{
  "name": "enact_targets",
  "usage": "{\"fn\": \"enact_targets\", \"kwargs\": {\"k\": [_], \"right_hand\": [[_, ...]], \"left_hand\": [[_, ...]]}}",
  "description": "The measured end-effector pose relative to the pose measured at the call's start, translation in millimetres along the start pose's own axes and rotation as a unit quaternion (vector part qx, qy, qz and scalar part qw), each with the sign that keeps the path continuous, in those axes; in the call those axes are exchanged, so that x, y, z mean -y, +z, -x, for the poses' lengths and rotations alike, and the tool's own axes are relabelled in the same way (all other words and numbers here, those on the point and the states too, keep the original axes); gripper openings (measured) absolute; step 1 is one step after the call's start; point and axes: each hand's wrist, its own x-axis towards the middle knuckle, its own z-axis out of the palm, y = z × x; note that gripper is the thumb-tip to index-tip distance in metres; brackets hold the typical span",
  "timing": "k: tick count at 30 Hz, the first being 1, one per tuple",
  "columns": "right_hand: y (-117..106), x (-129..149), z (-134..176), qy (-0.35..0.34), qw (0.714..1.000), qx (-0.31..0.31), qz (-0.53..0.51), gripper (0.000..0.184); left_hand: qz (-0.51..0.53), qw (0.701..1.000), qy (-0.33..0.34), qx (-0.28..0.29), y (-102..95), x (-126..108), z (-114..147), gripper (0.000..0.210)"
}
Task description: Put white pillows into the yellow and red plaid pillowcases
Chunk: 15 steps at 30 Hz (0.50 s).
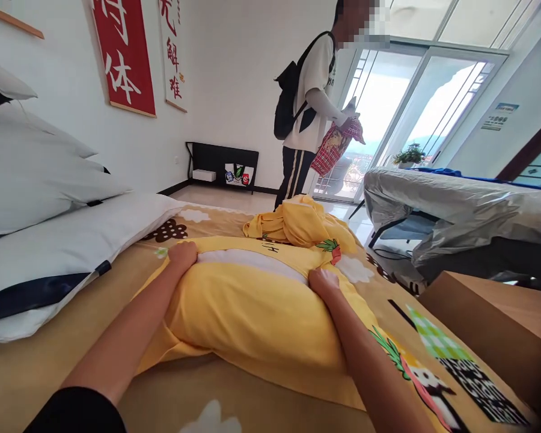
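A yellow pillowcase (256, 313) lies in front of me, bulging over a white pillow (252, 263) that shows as a strip at the opening. My left hand (183, 255) is closed on the left end of the opening's edge. At the right end of the white strip, my right hand (324, 281) is closed on the pillowcase too. The far flap carries dark lettering and a radish print. Beyond it, a crumpled yellow cloth (302, 219) is heaped on the patterned bedspread (117, 294).
White pillows (40, 156) are stacked at left. A plastic-wrapped mattress (469, 198) and a cardboard box (496, 319) stand at right. Past the bed, a person (313, 108) wearing a black backpack (287, 99) holds a red checked bag (333, 147). A low black shelf (223, 159) lines the wall.
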Motion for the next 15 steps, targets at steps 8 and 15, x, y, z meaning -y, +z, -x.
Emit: {"fn": "enact_targets", "kwargs": {"k": [8, 15], "right_hand": [[0.9, -32.8, 44.3, 0.021, 0.99, -0.088, -0.108, 0.051], [100.6, -178.8, 112.8, 0.035, 0.956, -0.193, -0.218, 0.061]], "left_hand": [[0.08, 0.995, 0.052, -0.034, -4.4, 50.5, 40.8, 0.03], [0.239, 0.971, -0.019, -0.005, 0.0, 196.4, 120.4, 0.049]]}}
